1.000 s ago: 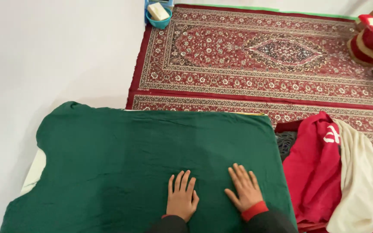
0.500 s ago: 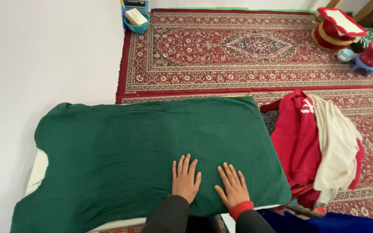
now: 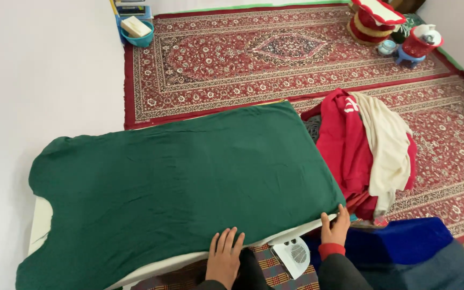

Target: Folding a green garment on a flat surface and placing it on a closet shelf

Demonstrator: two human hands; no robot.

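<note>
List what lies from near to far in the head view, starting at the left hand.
Left hand → green cloth → red patterned carpet → teal bowl in the far corner.

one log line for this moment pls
left hand: flat on green cloth near edge | right hand: gripping cloth's right corner | beside: red and cream clothes pile

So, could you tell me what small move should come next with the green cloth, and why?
Probably lift the near right corner: the right hand grips the green cloth at that edge, while the left hand lies flat on the near hem.
</note>
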